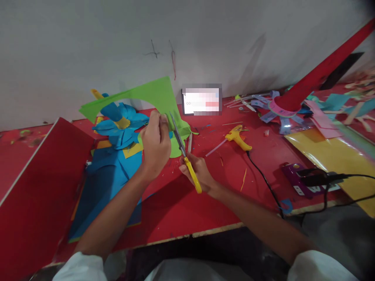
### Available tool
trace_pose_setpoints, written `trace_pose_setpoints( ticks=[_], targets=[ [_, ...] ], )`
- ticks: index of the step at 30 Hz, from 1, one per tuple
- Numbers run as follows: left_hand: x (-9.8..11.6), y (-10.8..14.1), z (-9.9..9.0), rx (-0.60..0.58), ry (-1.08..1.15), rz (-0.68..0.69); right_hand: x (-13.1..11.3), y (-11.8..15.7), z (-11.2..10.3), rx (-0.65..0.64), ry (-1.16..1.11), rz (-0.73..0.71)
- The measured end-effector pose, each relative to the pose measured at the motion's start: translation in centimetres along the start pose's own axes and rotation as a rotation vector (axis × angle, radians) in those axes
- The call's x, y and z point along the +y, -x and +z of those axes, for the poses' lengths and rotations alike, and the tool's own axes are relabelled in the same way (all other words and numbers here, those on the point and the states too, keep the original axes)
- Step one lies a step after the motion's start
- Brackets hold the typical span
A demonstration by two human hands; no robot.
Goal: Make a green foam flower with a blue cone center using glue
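Observation:
My left hand is closed on a sheet of green paper, holding it up above the table. A large curved piece is cut out of the sheet's lower side. In my right hand are scissors with yellow handles, their blades pointing up and away beside the paper. The blades look nearly closed, and whether they touch the paper I cannot tell. Blue paper flowers with yellow centres lie behind and left of my left hand. Blue paper sheets are under my left forearm.
A yellow glue gun with a black cord lies right of the scissors. A lit screen leans against the wall. Further right are a purple box with cables, a yellow sheet and a red cone. A red board stands at left.

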State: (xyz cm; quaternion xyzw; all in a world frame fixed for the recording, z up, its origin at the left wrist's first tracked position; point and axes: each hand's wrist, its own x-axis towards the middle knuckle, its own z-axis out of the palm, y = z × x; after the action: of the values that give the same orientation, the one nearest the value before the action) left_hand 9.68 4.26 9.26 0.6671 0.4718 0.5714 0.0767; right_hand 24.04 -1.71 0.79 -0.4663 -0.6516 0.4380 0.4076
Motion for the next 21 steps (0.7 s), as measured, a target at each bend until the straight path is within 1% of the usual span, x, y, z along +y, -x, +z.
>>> trace_pose_setpoints(
  ticks=[7, 11, 16, 21],
  targets=[
    [-0.28, -0.3, -0.28, 0.034, -0.026, 0.045, 0.43, -0.18, 0.1, -0.034, 0.026, -0.027],
    [-0.3, -0.27, -0.15, 0.024, -0.015, 0.072, 0.32, -0.11, 0.08, -0.028, 0.013, -0.023],
    [-0.14, -0.05, -0.02, 0.003, -0.034, 0.05, -0.04, -0.04, -0.04, -0.003, -0.005, -0.014],
    [-0.11, -0.13, -0.01, 0.025, -0.027, 0.056, 0.03, -0.04, -0.02, 0.004, -0.024, 0.0]
  ],
)
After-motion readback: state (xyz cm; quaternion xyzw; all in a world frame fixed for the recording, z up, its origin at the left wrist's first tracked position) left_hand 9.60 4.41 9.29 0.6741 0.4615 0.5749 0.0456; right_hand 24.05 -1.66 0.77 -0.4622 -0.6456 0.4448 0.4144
